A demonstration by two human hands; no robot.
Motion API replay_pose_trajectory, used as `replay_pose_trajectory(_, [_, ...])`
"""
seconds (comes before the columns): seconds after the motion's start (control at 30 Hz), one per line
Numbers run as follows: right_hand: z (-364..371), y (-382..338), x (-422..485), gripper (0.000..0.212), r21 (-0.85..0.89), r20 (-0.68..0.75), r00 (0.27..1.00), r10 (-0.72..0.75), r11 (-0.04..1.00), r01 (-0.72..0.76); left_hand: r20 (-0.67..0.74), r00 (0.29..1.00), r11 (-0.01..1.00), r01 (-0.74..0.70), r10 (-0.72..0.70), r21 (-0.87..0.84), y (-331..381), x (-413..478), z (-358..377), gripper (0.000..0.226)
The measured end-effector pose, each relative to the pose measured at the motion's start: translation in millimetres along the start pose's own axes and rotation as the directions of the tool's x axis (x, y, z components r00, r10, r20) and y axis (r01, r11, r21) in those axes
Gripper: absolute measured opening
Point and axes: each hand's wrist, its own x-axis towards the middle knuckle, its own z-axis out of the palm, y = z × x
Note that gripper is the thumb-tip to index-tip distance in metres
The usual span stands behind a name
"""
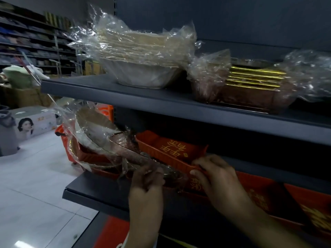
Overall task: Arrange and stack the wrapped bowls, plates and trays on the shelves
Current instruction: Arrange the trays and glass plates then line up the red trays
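Note:
My left hand [146,183] grips the near edge of a plastic-wrapped stack of gold plates [100,133], tilted up to the left over the middle shelf [96,190]. My right hand [213,172] pinches the near rim of a red tray with gold characters [170,149], also lifted at a slant. More red trays [265,196] lie flat on that shelf to the right. On the upper shelf [125,92] stand a wrapped stack of white bowls [141,59] and a wrapped stack of brown gold-rimmed trays [250,86].
An orange shopping basket [68,144] stands on the white tiled floor left of the shelving. A printed box [34,122] and a grey bin [7,133] sit farther left. Distant shelves fill the back left. A lower shelf shows red goods [111,233].

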Motion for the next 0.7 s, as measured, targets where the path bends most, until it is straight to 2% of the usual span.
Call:
replay_pose_trajectory(0.13, [-8,-3,-54,0.032,-0.015,-0.108,0.994,-0.020,1.000,0.019,0.196,0.957,0.975,0.223,-0.214,-0.022,-2,-40,23,0.039])
replay_pose_trajectory(0.23, [-11,-5,-87,0.040,-0.033,-0.127,0.991,-0.035,0.999,0.031,0.234,0.929,0.943,0.317,-0.288,-0.101,-8,-70,39,0.051])
replay_pose_trajectory(0.33, [-24,-6,-115,0.041,0.037,-0.078,0.995,0.055,0.998,-0.052,0.212,0.932,0.942,0.321,-0.295,-0.098,-17,-90,46,0.047])
replay_pose_trajectory(0.4, [-43,-1,-131,0.034,0.135,-0.018,0.991,0.133,0.982,-0.129,0.221,0.927,0.940,0.329,-0.304,-0.088,-18,-99,45,0.040])
replay_pose_trajectory(0.43, [-54,4,-138,0.030,0.168,-0.031,0.985,0.168,0.973,-0.161,0.236,0.921,0.939,0.335,-0.310,-0.078,-17,-101,43,0.034])
replay_pose_trajectory(0.5, [-74,26,-149,0.025,0.225,-0.152,0.937,0.313,0.935,-0.275,0.262,0.910,0.941,0.339,-0.321,-0.022,-13,-101,40,0.021])
replay_pose_trajectory(0.53, [-84,38,-152,0.026,0.275,-0.184,0.880,0.437,0.883,-0.381,0.265,0.901,0.937,0.349,-0.343,0.022,-11,-98,38,0.018])
replay_pose_trajectory(0.57, [-93,50,-155,0.033,0.338,-0.142,0.808,0.571,0.795,-0.503,0.257,0.891,0.927,0.370,-0.374,0.066,-12,-95,37,0.019])
replay_pose_trajectory(0.63, [-106,69,-161,0.055,0.514,0.116,0.642,0.758,0.507,-0.692,0.242,0.871,0.904,0.402,-0.427,0.147,-16,-92,37,0.028])
replay_pose_trajectory(0.67, [-109,77,-165,0.060,0.611,0.257,0.580,0.773,0.335,-0.717,0.242,0.864,0.896,0.408,-0.441,0.177,-19,-91,38,0.036])
replay_pose_trajectory(0.7, [-110,84,-170,0.058,0.684,0.350,0.562,0.750,0.205,-0.700,0.250,0.857,0.890,0.411,-0.451,0.198,-24,-90,40,0.048])
